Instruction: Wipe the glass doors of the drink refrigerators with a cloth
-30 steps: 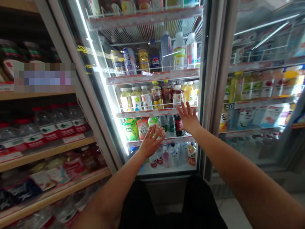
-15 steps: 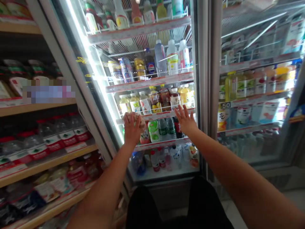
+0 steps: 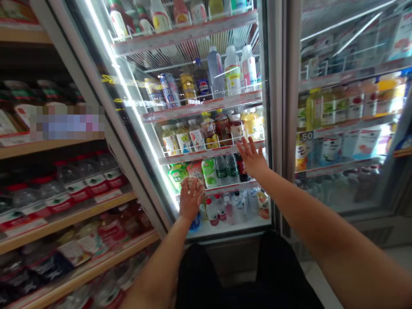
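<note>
My left hand [image 3: 189, 199] presses a crumpled beige cloth [image 3: 194, 183] against the glass door [image 3: 135, 128] of a lit drinks fridge, low down, in front of the green and pink bottles [image 3: 196, 171]. My right hand [image 3: 252, 156] lies flat on the same glass further right. Its fingers are spread and it holds nothing. It sits at the height of the shelf edge under the juice bottles [image 3: 209, 131].
A second fridge door [image 3: 347, 107] stands to the right, behind a metal post [image 3: 277, 111]. On the left, wooden shelves [image 3: 74, 216] carry water bottles with red labels and packets. Dark trouser legs [image 3: 244, 279] show below my arms.
My left hand with the cloth swept from the middle of the glass up to the left, then down to a lower spot. The right hand has stayed flat on the glass.
</note>
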{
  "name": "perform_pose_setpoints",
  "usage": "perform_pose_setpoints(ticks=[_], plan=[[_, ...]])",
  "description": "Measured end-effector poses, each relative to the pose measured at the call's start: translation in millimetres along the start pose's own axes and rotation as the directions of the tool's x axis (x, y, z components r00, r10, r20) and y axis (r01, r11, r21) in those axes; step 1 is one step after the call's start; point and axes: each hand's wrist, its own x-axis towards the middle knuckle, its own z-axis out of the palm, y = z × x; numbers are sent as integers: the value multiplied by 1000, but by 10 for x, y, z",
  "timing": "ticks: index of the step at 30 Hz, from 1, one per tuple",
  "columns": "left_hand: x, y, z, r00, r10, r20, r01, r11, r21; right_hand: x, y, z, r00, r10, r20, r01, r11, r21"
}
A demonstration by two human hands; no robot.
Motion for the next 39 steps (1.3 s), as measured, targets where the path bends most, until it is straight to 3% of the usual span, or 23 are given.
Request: perform_pose_setpoints(ticks=[4,7,8,11,12,14,17,22,25,28,31,36,39], plan=[[97,-167,-6,989,-76,-126,70,996,-52,-6,11,12,1000,-13,-13,14,1000,5],[371,-332,-117,962,-175,-209,167,984,-59,-13,9,1,1000,-5,2,5,1000,15],[497,-388,-174,945,-224,-240,214,974,-68,-16,10,-1,1000,-2,5,2,1000,15],[895,-531,-351,809,-477,-343,436,879,-195,-25,23,8,1000,-9,-6,9,1000,24],[1007,-560,-392,792,-488,-369,443,873,-203,-28,30,14,1000,-15,-13,15,999,30],[1152,-577,-420,815,-428,-390,396,903,-165,-32,41,24,999,-25,-22,26,999,37],[1112,-467,-323,898,-268,-349,254,963,-87,-38,45,19,1000,-20,-8,21,999,32],[424,-41,8,982,6,-188,-12,999,-33,-47,15,-53,999,0,51,0,1000,-10],[-48,141,149,991,126,-53,-125,992,22,-54,-5,-118,996,13,92,-10,999,-33],[-221,145,166,990,141,-7,-141,990,19,-61,-18,-165,992,20,123,-15,999,-46],[9,-2,69,993,112,-48,-113,993,-20,-68,-25,-182,991,21,131,-14,998,-55],[712,-310,-113,959,-149,-240,136,988,-71,-72,-41,-203,986,37,160,-28,998,-56],[839,-317,-130,958,-139,-252,124,989,-75,-70,-55,-208,983,47,175,-35,997,-66]])
